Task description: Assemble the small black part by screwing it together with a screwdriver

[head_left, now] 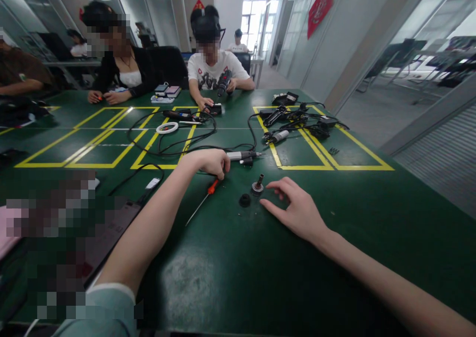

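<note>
My left hand (210,161) is closed around the handle of a grey pen-shaped electric screwdriver (242,155) that lies pointing right on the green table (230,257). My right hand (295,209) rests open on the table, fingers spread, fingertips just right of a small metal part standing upright (257,185). A round black cap (244,200) lies left of the index fingertip. A thin screwdriver with an orange handle (203,200) lies beneath my left wrist.
Yellow tape rectangles (111,138) mark the far half of the table. Black cables, a white ring (167,127) and several tools (293,121) lie there. Two people sit opposite, one holding a drill (224,83). A dark flat device (111,228) lies at my left.
</note>
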{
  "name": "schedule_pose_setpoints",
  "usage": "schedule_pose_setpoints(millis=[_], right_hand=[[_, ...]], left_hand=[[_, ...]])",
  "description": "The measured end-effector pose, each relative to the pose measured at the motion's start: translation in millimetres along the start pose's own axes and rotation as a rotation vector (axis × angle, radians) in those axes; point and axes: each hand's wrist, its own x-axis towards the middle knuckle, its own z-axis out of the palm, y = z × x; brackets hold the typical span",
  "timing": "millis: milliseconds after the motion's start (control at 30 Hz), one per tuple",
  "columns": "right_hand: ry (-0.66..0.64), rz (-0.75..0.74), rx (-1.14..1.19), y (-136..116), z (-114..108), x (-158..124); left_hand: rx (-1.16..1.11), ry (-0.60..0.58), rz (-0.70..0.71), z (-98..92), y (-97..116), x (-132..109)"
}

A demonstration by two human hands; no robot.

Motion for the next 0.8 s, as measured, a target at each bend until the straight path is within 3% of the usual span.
schedule_pose_setpoints(millis=[67,167,300,433,600,800], right_hand=[[0.064,-0.017,0.108,4.2,6.0,6.0],[-0.018,0.009,0.199,0.5,21.5,22.7],[-0.025,0.051,0.204,-13.8,38.9,41.8],[-0.050,0.093,0.194,-17.8,41.3,45.9],[-0.041,0.133,0.180,10.1,16.9,35.6],[0.026,0.322,0.195,75.4,-42.2,7.1]], left_hand=[[-0.021,0.057,-0.001,-0.4,-0.5,0.8],[-0.057,0.135,0.018,0.6,0.3,2.5],[-0.061,0.189,0.062,5.5,0.2,7.2],[-0.047,0.263,0.100,12.5,-3.0,13.9],[-0.086,0.330,0.141,21.0,-6.3,23.0],[-0.041,0.463,0.114,35.7,-6.3,33.4]])
